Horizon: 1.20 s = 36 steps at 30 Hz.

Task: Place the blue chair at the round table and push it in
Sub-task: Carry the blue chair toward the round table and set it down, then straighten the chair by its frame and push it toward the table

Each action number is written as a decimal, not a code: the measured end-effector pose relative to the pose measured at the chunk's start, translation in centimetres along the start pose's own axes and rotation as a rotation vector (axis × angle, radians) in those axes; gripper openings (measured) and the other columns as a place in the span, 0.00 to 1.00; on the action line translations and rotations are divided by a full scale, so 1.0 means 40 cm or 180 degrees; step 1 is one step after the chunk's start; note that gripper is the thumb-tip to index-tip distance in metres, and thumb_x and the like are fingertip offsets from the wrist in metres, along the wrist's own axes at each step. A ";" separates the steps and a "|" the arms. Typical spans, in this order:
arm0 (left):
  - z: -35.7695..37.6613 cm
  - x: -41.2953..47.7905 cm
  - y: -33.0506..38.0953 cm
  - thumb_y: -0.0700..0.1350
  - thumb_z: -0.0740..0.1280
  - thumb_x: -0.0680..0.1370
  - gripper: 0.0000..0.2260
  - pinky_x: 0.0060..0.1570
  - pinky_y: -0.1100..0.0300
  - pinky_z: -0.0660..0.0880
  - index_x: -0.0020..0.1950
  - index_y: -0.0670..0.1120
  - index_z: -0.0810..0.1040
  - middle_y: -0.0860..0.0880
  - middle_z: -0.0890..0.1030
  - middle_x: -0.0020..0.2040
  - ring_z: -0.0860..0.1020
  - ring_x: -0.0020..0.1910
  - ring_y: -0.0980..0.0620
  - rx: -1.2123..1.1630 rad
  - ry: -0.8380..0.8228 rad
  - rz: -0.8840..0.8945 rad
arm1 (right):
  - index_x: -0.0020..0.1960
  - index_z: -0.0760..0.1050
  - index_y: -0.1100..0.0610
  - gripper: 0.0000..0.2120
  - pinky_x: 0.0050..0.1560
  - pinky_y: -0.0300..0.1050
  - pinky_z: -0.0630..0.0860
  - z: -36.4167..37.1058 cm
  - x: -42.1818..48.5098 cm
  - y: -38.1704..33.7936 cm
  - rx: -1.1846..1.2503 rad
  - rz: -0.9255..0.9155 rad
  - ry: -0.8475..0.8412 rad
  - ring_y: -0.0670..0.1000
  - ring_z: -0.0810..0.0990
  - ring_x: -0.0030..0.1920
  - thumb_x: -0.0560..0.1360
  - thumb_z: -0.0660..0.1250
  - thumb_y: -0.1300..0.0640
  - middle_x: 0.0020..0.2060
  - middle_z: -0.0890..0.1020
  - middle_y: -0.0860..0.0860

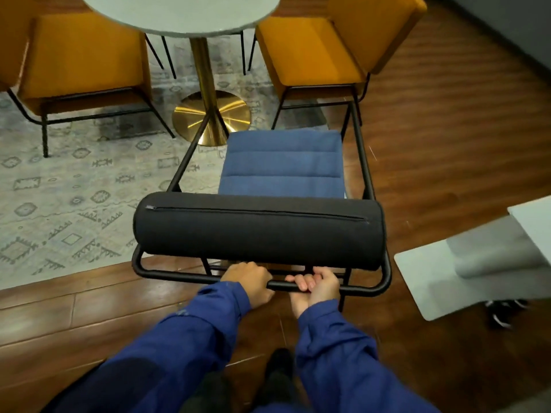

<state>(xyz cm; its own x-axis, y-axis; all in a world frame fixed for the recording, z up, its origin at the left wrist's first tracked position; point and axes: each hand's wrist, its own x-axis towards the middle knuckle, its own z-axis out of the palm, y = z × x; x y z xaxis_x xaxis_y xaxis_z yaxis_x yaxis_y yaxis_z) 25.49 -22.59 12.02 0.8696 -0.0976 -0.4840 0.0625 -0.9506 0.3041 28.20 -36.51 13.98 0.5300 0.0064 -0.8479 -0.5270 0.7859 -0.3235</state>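
Note:
The blue chair [281,162] has a blue ribbed seat, a dark bolster backrest and a black tube frame. It stands in front of me, partly on the rug, facing the round table [182,13]. The table has a pale top on a gold pedestal. My left hand [250,283] and my right hand [314,286] both grip the chair's rear frame bar, close together, just below the bolster. The chair's front edge is short of the table's gold base and off to its right.
Two mustard chairs [80,58] [322,52] stand at the table's left and right. A patterned rug [59,204] lies under the table, wood floor [447,144] around it. A white table base [477,275] sits at my right.

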 end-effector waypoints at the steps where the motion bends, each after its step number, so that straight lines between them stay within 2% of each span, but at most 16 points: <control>1: 0.011 0.003 0.014 0.56 0.60 0.69 0.12 0.44 0.54 0.72 0.41 0.52 0.79 0.47 0.81 0.41 0.80 0.43 0.43 0.0056 -0.0004 0.0013 | 0.29 0.57 0.52 0.15 0.32 0.45 0.65 -0.019 0.009 -0.008 0.0048 0.0041 0.0047 0.49 0.57 0.17 0.71 0.56 0.63 0.18 0.57 0.46; 7: 0.059 0.038 0.081 0.55 0.60 0.71 0.10 0.38 0.55 0.68 0.38 0.52 0.76 0.51 0.74 0.33 0.75 0.35 0.47 0.0485 -0.0219 0.0147 | 0.29 0.57 0.52 0.15 0.33 0.46 0.66 -0.111 0.054 -0.050 0.0333 0.0267 0.0229 0.48 0.58 0.16 0.72 0.54 0.64 0.17 0.57 0.46; 12: 0.122 0.052 0.109 0.54 0.59 0.70 0.07 0.36 0.56 0.68 0.34 0.53 0.71 0.54 0.69 0.29 0.73 0.33 0.48 0.0456 -0.0368 0.0115 | 0.22 0.58 0.52 0.20 0.35 0.45 0.65 -0.174 0.080 -0.073 0.0404 0.0440 0.0290 0.48 0.58 0.16 0.70 0.55 0.64 0.17 0.58 0.46; 18: 0.197 0.059 0.126 0.57 0.59 0.70 0.07 0.39 0.55 0.68 0.36 0.55 0.70 0.55 0.72 0.33 0.75 0.37 0.49 0.0220 -0.0748 0.0189 | 0.28 0.60 0.54 0.17 0.41 0.47 0.70 -0.251 0.114 -0.100 0.0447 0.0710 0.0596 0.50 0.59 0.26 0.75 0.56 0.63 0.18 0.61 0.49; 21: 0.190 0.057 0.117 0.56 0.61 0.71 0.07 0.42 0.55 0.70 0.41 0.54 0.74 0.50 0.79 0.40 0.79 0.43 0.45 0.0135 -0.0784 0.0210 | 0.32 0.64 0.56 0.16 0.44 0.52 0.75 -0.259 0.109 -0.101 0.0192 0.0668 0.0744 0.51 0.68 0.30 0.78 0.59 0.59 0.23 0.69 0.52; 23: 0.171 0.053 0.098 0.54 0.64 0.71 0.07 0.44 0.55 0.72 0.45 0.54 0.76 0.48 0.81 0.46 0.79 0.46 0.45 0.0020 -0.0867 0.0205 | 0.38 0.67 0.58 0.13 0.50 0.56 0.76 -0.262 0.090 -0.104 -0.0316 0.0732 0.0842 0.56 0.76 0.40 0.78 0.62 0.54 0.36 0.75 0.58; 25: 0.151 0.044 0.081 0.54 0.64 0.72 0.09 0.46 0.54 0.74 0.48 0.51 0.76 0.47 0.80 0.49 0.79 0.48 0.45 -0.0007 -0.0999 0.0263 | 0.43 0.70 0.60 0.13 0.53 0.57 0.77 -0.280 0.065 -0.108 -0.1342 0.0957 0.0787 0.60 0.78 0.47 0.77 0.64 0.49 0.43 0.78 0.62; 29: 0.062 0.029 0.049 0.57 0.65 0.73 0.14 0.46 0.53 0.75 0.52 0.49 0.76 0.46 0.78 0.52 0.78 0.48 0.45 0.0069 -0.1084 0.0313 | 0.47 0.77 0.63 0.21 0.49 0.51 0.81 -0.257 0.000 -0.109 -0.3646 0.1314 0.0366 0.57 0.84 0.46 0.75 0.65 0.44 0.46 0.83 0.61; 32: -0.060 0.036 0.024 0.57 0.66 0.73 0.13 0.49 0.50 0.77 0.49 0.49 0.78 0.45 0.81 0.50 0.79 0.48 0.44 -0.0237 -0.0820 0.0275 | 0.46 0.78 0.61 0.15 0.45 0.47 0.79 -0.166 -0.030 -0.128 -0.4600 0.0704 -0.0014 0.53 0.83 0.42 0.76 0.64 0.48 0.42 0.83 0.56; 36: -0.224 0.045 -0.019 0.57 0.67 0.72 0.14 0.52 0.49 0.77 0.48 0.48 0.80 0.44 0.84 0.48 0.80 0.48 0.43 -0.0427 -0.0220 0.0276 | 0.40 0.78 0.58 0.11 0.39 0.44 0.76 -0.003 -0.035 -0.190 -0.4747 -0.0328 -0.0179 0.52 0.81 0.37 0.75 0.64 0.52 0.38 0.82 0.54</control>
<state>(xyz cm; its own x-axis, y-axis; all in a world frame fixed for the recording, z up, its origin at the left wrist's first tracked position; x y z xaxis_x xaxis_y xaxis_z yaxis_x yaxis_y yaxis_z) 31.40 -19.42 18.28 0.8391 -0.2020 -0.5051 0.0576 -0.8903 0.4517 31.38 -42.55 17.56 0.6119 0.0420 -0.7898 -0.6442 -0.5529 -0.5285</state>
